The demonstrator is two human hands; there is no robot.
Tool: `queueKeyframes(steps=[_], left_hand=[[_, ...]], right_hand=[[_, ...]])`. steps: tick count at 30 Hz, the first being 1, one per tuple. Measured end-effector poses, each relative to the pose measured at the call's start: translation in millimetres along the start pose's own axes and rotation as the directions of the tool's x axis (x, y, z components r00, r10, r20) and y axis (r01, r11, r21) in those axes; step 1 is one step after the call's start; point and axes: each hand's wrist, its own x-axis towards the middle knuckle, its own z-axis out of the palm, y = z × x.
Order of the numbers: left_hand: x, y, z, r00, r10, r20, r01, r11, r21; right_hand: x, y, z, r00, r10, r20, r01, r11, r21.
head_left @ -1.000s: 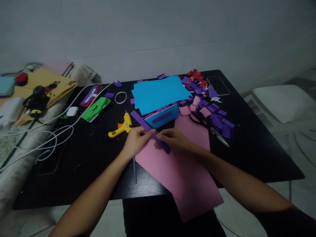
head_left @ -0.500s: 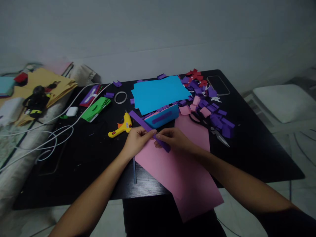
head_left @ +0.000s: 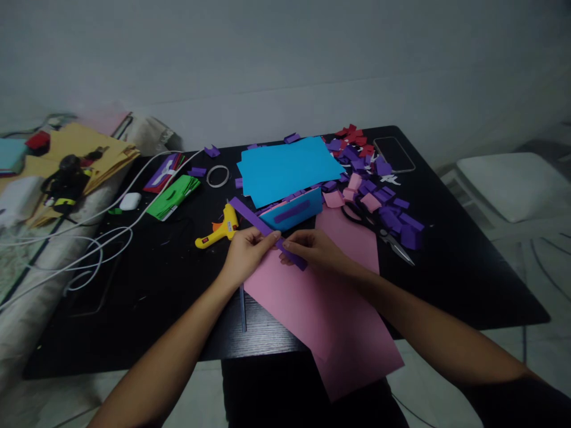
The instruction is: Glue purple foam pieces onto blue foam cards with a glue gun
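A long purple paper strip [head_left: 250, 215] slants down to the right between my two hands. My left hand [head_left: 250, 249] pinches it near its middle with thumb and fingers. Close beside it, my right hand [head_left: 312, 248] grips the lower part, fingers bent around it. Under both hands lies a large pink sheet [head_left: 330, 315] that hangs over the table's front edge. Just beyond the strip stands a folded blue piece [head_left: 312, 203] with a purple strip on its face. A yellow glue gun [head_left: 218, 230] rests left of my left hand.
Blue sheets [head_left: 289, 166] lie at the back of the black table [head_left: 169, 321]. Black scissors [head_left: 392, 241] and many purple paper pieces [head_left: 410, 235] are at the right. White cables [head_left: 100, 252] and a green bundle [head_left: 172, 199] occupy the left.
Both hands keep their hold on the purple strip. Its upper end has shifted slightly up and left, and its lower end has risen a little.
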Motion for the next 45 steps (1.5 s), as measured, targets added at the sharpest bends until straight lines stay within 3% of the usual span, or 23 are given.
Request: queueKeyframes(steps=[5,17,29,32,35,37,42,45], left_hand=[[-0.8,3.3,1.6,0.999,-0.011,0.044,0.011,1.0,0.009],[8.5,-6.1,-7.5,0.998,-0.006,-0.056,0.001,0.997,-0.079],[10.8,-8.0,-13.3,0.993,-0.006,-0.114,0.003,0.999,-0.032],[10.9,-6.8,-13.5,0.992,-0.007,-0.129,0.001,0.999,-0.047],[10.1,-6.2,-12.4,0.99,-0.01,-0.142,0.003,0.999,-0.048],[8.5,-6.0,-10.1,0.993,-0.008,-0.122,0.002,0.999,-0.043],[2.3,-4.1,-1.3,0.998,-0.003,-0.059,0.0,0.999,-0.044],[0.7,-4.3,1.4,0.999,-0.018,-0.045,0.015,0.998,-0.066]], right_hand=[[-0.7,-1.4,0.7,1.0,-0.005,-0.004,0.005,1.0,-0.007],[1.0,-4.5,-1.7,1.0,0.025,0.016,-0.025,0.999,0.033],[-1.1,-7.2,-6.0,0.998,-0.038,-0.041,0.033,0.992,-0.124],[-2.6,-7.4,-8.3,0.989,-0.102,-0.106,0.074,0.968,-0.239],[-1.7,-5.7,-9.1,0.942,-0.221,-0.254,0.123,0.929,-0.349],[-0.3,-4.2,-7.6,0.918,-0.272,-0.287,0.158,0.918,-0.363],[3.5,2.2,-0.3,0.973,-0.193,-0.123,0.159,0.957,-0.243],[5.3,6.0,1.6,0.982,-0.157,-0.102,0.131,0.965,-0.226]])
